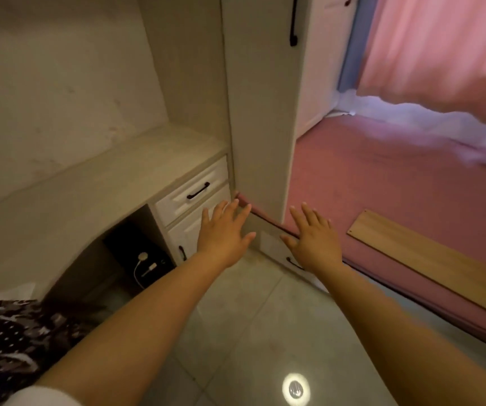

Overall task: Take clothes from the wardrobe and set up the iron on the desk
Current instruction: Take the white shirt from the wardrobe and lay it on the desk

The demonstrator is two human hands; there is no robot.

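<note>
A: Both hands flat, fingers spread, holding nothing. Left hand [223, 230] and right hand [313, 238] reach fwd side by side, palms down, over the tile floor [236, 332].

B: And the task stuff, where's that?

A: Wardrobe [261, 112] stands straight ahead, tall pale panel w/ a black handle [293, 22] up top. No clothes or iron visible. Desk [89, 183] is on the left, its drawers [192, 191] touching the wardrobe's side.

B: Hands touching anything?

A: Can't tell for sure; left fingertips sit in front of the drawer fronts, right hand in front of a low drawer at the wardrobe base.

B: Other bits?

A: Pink bedding [397, 177] right of the wardrobe, wood plank [429, 259] lying on it, pink curtain [441, 48] behind. White charger cable [145, 265] under the desk.
</note>
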